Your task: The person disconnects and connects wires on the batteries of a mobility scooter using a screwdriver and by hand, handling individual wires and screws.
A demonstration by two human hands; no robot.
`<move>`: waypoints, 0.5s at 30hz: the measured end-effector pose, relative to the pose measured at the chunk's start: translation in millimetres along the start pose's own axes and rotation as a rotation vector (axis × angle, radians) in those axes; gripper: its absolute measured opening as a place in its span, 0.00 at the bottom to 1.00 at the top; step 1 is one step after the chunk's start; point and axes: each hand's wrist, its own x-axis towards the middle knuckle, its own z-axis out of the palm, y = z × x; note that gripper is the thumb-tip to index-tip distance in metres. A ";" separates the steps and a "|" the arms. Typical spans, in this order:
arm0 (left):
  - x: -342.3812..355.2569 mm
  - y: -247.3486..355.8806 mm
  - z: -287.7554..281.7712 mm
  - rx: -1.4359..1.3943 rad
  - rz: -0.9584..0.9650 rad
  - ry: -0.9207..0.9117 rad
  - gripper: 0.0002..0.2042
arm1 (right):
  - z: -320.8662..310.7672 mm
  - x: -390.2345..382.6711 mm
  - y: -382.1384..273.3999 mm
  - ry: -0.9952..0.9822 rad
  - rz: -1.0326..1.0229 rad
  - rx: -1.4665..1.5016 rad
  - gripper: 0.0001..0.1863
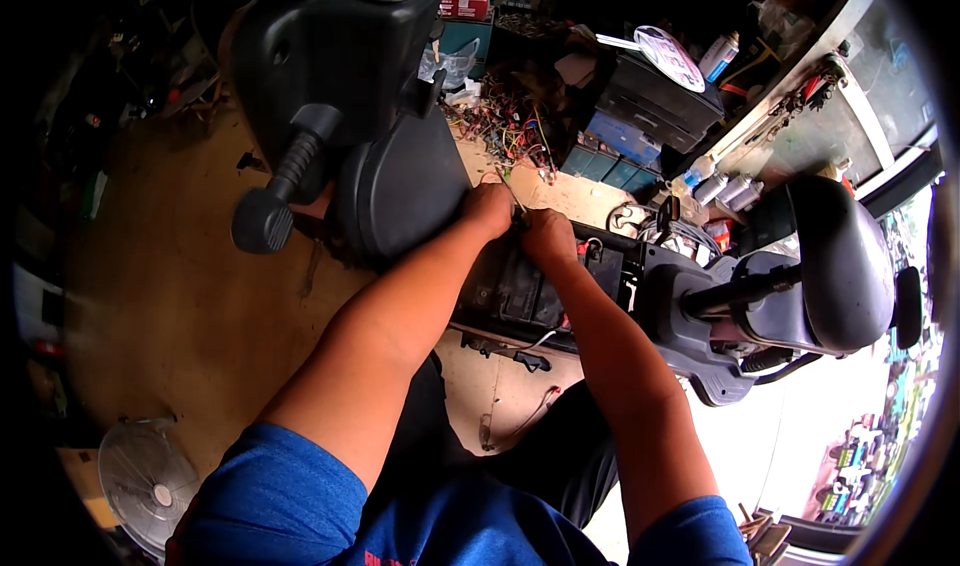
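Both my hands meet over the far side of an open electric scooter's battery compartment. My left hand [488, 211] is closed, knuckles up, next to the dark scooter seat [408, 191]. Just to its right, my right hand [550, 238] is closed too. A thin, wire-like strand [514, 190] shows between them; my fingers hide where it runs and which hand grips it. Under my right wrist lie dark batteries [530, 294] in the compartment, with small red parts beside them. A pale cable [535, 344] hangs along the near side.
Beyond my hands lies a heap of tangled coloured wires [515, 126]. Boxes [625, 136] and spray cans [738, 191] stand at the far right. The scooter's black backrest [840, 266] rises at right, and a ribbed black grip [285, 181] juts out at left. A fan [150, 486] stands lower left.
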 end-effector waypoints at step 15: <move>10.5 -4.9 5.6 -0.032 -0.120 -0.135 0.11 | -9.9 2.0 -13.1 -0.089 0.062 -0.126 0.13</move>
